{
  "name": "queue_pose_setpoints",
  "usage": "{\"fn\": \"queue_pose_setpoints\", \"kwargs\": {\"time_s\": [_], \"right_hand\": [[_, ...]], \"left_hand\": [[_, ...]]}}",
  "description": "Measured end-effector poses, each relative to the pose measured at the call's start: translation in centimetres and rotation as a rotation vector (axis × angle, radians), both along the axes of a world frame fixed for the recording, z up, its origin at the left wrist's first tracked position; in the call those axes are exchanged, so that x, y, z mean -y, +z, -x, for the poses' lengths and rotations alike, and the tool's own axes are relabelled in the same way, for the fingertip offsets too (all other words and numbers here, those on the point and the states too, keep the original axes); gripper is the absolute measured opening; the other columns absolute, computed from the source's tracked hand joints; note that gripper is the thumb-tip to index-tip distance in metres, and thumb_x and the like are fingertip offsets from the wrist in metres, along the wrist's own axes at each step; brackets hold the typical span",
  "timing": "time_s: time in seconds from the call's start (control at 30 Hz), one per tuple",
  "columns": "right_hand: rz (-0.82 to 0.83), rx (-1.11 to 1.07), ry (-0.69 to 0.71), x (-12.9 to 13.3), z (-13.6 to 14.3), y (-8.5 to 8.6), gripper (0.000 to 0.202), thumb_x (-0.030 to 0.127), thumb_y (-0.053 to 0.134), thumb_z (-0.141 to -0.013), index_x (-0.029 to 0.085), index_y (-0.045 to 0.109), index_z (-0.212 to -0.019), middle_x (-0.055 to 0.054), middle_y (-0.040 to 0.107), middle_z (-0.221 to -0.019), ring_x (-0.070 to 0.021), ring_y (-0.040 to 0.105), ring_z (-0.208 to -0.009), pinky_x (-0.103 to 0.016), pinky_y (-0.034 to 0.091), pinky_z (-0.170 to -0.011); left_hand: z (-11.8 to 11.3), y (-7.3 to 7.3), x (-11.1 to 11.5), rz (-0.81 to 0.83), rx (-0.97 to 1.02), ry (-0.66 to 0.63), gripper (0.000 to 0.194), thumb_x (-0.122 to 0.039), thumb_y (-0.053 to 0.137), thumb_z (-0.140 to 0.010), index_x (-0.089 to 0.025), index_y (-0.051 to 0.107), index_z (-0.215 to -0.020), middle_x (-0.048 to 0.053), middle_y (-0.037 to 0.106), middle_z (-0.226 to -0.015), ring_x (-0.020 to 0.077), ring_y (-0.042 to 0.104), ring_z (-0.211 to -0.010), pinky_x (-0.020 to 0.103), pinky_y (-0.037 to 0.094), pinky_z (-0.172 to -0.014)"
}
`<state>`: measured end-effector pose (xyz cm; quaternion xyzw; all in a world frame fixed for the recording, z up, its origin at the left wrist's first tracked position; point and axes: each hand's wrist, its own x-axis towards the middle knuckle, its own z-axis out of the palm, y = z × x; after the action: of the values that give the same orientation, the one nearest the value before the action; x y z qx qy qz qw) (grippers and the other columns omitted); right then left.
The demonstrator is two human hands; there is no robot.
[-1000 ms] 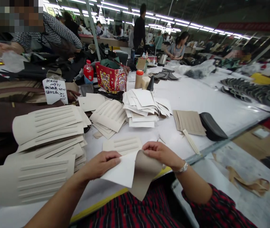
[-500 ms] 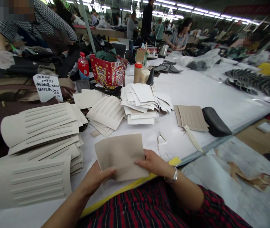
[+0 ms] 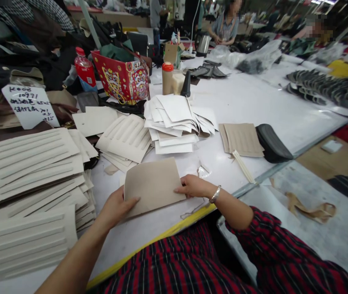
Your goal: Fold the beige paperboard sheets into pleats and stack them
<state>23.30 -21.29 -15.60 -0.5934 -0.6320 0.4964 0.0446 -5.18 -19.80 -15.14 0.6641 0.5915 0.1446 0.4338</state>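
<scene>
Between my two hands is a flat beige panel (image 3: 154, 185), leather-like, held just over the near edge of the table. My left hand (image 3: 117, 206) grips its left edge, thumb on top and fingers behind. On the right edge my right hand (image 3: 193, 186) pinches it, thumb in front; a silver bracelet is on that wrist. Past the panel lies a pile of white-backed pieces (image 3: 175, 116). Left of that pile are cream panels with raised ribs (image 3: 127, 136), and a larger stack of ribbed panels (image 3: 33, 159) lies beside my left arm.
Farther right are ribbed tan pieces (image 3: 242, 139), a black curved piece (image 3: 273, 143) and a pale strip (image 3: 243, 167). Behind stand a red patterned box (image 3: 121, 79), a red-capped bottle (image 3: 85, 71), an orange-lidded jar (image 3: 167, 79) and a handwritten card (image 3: 29, 106). Co-workers are in the background.
Both hands have moved the panel slightly up and away from my body, and its left side now bends more. The camera view has shifted, tilting downward and to the right.
</scene>
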Motion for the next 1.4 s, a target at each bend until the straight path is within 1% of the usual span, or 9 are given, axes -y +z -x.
{"fn": "queue_pose_setpoints", "kwargs": {"time_s": [0.1,0.23,0.33,0.5,0.83,1.03,1.2,1.3,1.4], "right_hand": [[0.04,0.0,0.017,-0.2,0.0,-0.8,0.026,0.039,0.056,-0.073,0.015,0.056,-0.063,-0.001,0.059,-0.053,-0.0123,0.054,-0.046,-0.021,0.037,-0.045],[0.047,0.035,0.056,-0.5,0.0,-1.5,0.024,0.038,0.056,-0.073,0.015,0.055,-0.064,-0.001,0.061,-0.057,-0.0108,0.055,-0.047,-0.019,0.037,-0.045],[0.004,0.094,0.098,-0.5,0.1,-1.6,0.025,0.039,0.055,-0.073,0.015,0.055,-0.063,0.0,0.059,-0.054,-0.01,0.055,-0.046,-0.019,0.036,-0.045],[-0.072,0.176,0.148,-0.4,0.1,-1.2,0.027,0.041,0.055,-0.073,0.016,0.057,-0.063,0.001,0.056,-0.05,-0.0099,0.053,-0.047,-0.019,0.034,-0.047],[-0.15,0.202,0.183,-0.1,0.0,-1.0,0.025,0.038,0.054,-0.074,0.016,0.061,-0.067,0.0,0.057,-0.051,-0.0102,0.052,-0.051,-0.02,0.031,-0.05],[-0.229,0.263,0.205,0.0,0.2,-1.2,0.023,0.037,0.055,-0.074,0.016,0.063,-0.069,-0.002,0.062,-0.06,-0.0126,0.054,-0.059,-0.021,0.029,-0.051],[-0.327,0.338,0.213,0.5,0.5,-1.1,0.024,0.039,0.054,-0.075,0.017,0.064,-0.073,-0.005,0.064,-0.072,-0.0152,0.055,-0.067,-0.023,0.028,-0.053],[-0.331,0.347,0.215,0.8,0.7,-1.1,0.024,0.037,0.053,-0.077,0.017,0.063,-0.073,-0.005,0.064,-0.072,-0.0149,0.055,-0.067,-0.023,0.029,-0.054],[-0.327,0.342,0.215,0.9,0.7,-1.2,0.023,0.036,0.052,-0.077,0.017,0.062,-0.07,-0.004,0.062,-0.069,-0.0139,0.054,-0.065,-0.022,0.028,-0.053]], "left_hand": [[0.4,-1.1,0.3,0.043,0.049,0.041,0.05,-0.046,0.062,-0.064,-0.015,0.056,-0.103,0.007,0.066,-0.098,0.0278,0.061,-0.089,0.036,0.046,-0.078],[0.6,-2.8,0.6,0.03,0.032,0.016,0.053,-0.048,0.058,-0.067,-0.014,0.052,-0.108,0.009,0.063,-0.104,0.028,0.058,-0.094,0.04,0.044,-0.083],[0.6,-3.3,0.5,0.015,0.008,0.008,0.052,-0.048,0.056,-0.068,-0.015,0.051,-0.107,0.009,0.063,-0.105,0.0276,0.058,-0.095,0.041,0.043,-0.085],[0.4,-3.0,0.5,0.021,-0.017,0.028,0.052,-0.049,0.056,-0.068,-0.015,0.051,-0.106,0.008,0.063,-0.104,0.0276,0.057,-0.094,0.04,0.043,-0.085],[0.0,-2.6,0.9,0.036,-0.017,0.076,0.051,-0.047,0.056,-0.067,-0.016,0.051,-0.107,0.007,0.063,-0.102,0.0259,0.058,-0.093,0.039,0.044,-0.084],[-0.2,-2.4,0.9,0.016,-0.085,0.072,0.05,-0.048,0.054,-0.067,-0.015,0.052,-0.105,0.007,0.064,-0.099,0.0263,0.059,-0.091,0.038,0.045,-0.081],[-0.3,-1.8,0.8,-0.036,-0.19,-0.007,0.05,-0.05,0.05,-0.069,-0.016,0.052,-0.106,0.007,0.063,-0.101,0.0273,0.058,-0.093,0.037,0.045,-0.08],[0.2,-1.0,0.9,-0.07,-0.321,-0.086,0.054,-0.05,0.049,-0.07,-0.016,0.049,-0.112,0.008,0.062,-0.104,0.0282,0.057,-0.095,0.036,0.044,-0.08],[1.1,-0.5,0.9,-0.069,-0.348,-0.147,0.054,-0.046,0.053,-0.069,-0.017,0.047,-0.114,0.008,0.061,-0.106,0.0273,0.057,-0.095,0.035,0.043,-0.079]]}}
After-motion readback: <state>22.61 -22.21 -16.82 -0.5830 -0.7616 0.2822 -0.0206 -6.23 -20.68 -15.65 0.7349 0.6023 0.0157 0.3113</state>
